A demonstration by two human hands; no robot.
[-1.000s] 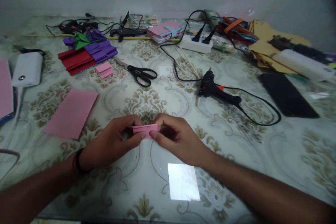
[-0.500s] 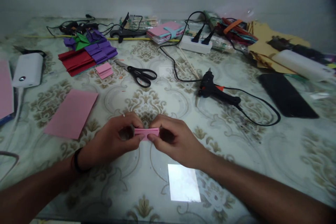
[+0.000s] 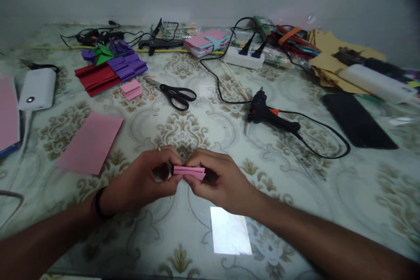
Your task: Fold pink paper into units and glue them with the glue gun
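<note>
A small folded piece of pink paper [image 3: 192, 170] is pinched between both hands, low in the middle of the head view. My left hand [image 3: 149, 175], with a ring and a dark wristband, grips its left end between thumb and fingers. My right hand [image 3: 218, 178] pinches it from the right, its thumb at the near edge. The folds lie as narrow layers, slightly spread at the right end. A larger pink sheet [image 3: 92, 143] lies flat to the left of my left hand. Farther back rests a small pleated pink paper piece [image 3: 131, 90].
Black-handled scissors [image 3: 177, 95] lie beyond my hands. To the right are a black glue gun [image 3: 271, 116] with its looping cord and a dark phone [image 3: 359, 120]. Folded red paper [image 3: 96, 79] and purple paper [image 3: 127, 66], a white power bank [image 3: 37, 89] and a power strip [image 3: 244, 57] lie farther back.
The folded pink paper has shifted slightly right and tilted in my fingers, its layers showing more at the right end. Both hands keep their pinch.
</note>
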